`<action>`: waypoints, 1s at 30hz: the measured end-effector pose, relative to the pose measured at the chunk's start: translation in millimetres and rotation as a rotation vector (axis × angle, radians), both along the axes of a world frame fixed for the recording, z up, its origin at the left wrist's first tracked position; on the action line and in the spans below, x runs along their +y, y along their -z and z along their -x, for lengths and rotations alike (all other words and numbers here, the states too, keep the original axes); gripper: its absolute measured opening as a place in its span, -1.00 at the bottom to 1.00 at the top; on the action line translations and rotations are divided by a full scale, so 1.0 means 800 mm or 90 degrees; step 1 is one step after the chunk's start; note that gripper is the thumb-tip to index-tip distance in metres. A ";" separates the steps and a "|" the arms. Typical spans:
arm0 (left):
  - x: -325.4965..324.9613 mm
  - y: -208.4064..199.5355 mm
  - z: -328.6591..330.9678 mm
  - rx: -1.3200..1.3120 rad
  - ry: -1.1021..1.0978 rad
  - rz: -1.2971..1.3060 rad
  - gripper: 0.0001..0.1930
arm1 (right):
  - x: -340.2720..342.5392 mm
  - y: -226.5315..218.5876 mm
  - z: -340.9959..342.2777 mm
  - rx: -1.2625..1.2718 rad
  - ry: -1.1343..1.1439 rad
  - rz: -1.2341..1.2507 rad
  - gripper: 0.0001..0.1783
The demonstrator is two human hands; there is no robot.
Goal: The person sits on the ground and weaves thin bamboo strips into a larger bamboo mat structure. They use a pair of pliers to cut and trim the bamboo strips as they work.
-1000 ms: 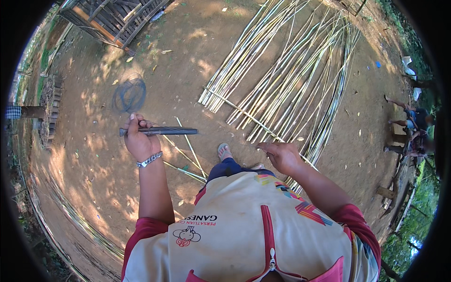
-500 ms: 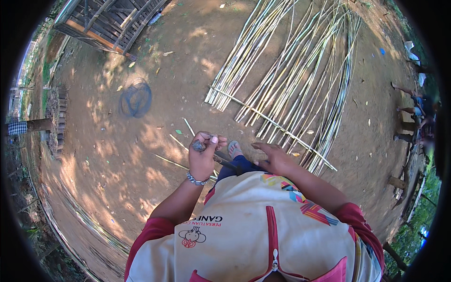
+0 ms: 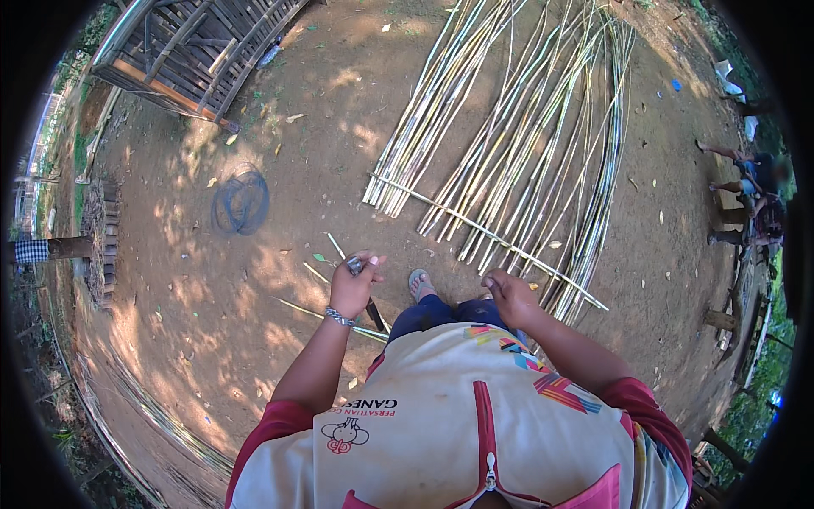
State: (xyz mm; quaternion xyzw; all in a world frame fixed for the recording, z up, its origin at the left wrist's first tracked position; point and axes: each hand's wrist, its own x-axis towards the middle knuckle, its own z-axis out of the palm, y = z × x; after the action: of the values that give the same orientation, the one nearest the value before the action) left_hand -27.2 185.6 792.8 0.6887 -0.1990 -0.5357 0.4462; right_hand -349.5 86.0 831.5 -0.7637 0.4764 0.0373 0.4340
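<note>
My left hand (image 3: 353, 288) is closed round a hammer-like tool (image 3: 375, 316); its grey metal head shows at the fingers and the dark handle points down toward my legs. My right hand (image 3: 512, 299) is at the right of my legs, thumb and fingers curled together in a pinch. Anything held there is too small or hidden to tell. Beyond it, long thin bamboo poles (image 3: 492, 170) lie side by side on the ground. A single pole (image 3: 483, 227) crosses their near ends. A few loose sticks (image 3: 326, 313) lie below my left hand.
A coil of dark wire or netting (image 3: 241, 202) lies on the dirt at the left. A slatted wooden structure (image 3: 199, 59) stands at the far left. More poles (image 3: 174, 417) lie at the lower left. People (image 3: 755, 191) are at the right edge.
My right hand has gone from spread fingers to a pinch and moved slightly down and right. In my left hand the tool's handle has swung from pointing right to pointing downward.
</note>
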 end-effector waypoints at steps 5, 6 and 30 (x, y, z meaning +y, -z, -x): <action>0.068 0.084 -0.009 -0.153 0.607 -0.098 -0.69 | 0.055 0.112 0.137 0.176 0.104 -0.143 -0.62; 0.085 0.102 0.003 -0.207 0.711 -0.058 -0.69 | 0.074 0.121 0.153 0.172 0.099 -0.182 -0.60; 0.017 0.049 0.019 0.069 0.714 -0.121 -0.66 | 0.072 0.125 0.169 0.271 0.098 -0.212 -0.59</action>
State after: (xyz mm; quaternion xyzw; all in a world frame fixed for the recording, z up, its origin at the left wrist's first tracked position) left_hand -42.4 199.3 753.4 0.4864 -0.4617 -0.7408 0.0393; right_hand -484.6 143.3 731.8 -0.6184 0.6006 0.2420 0.4454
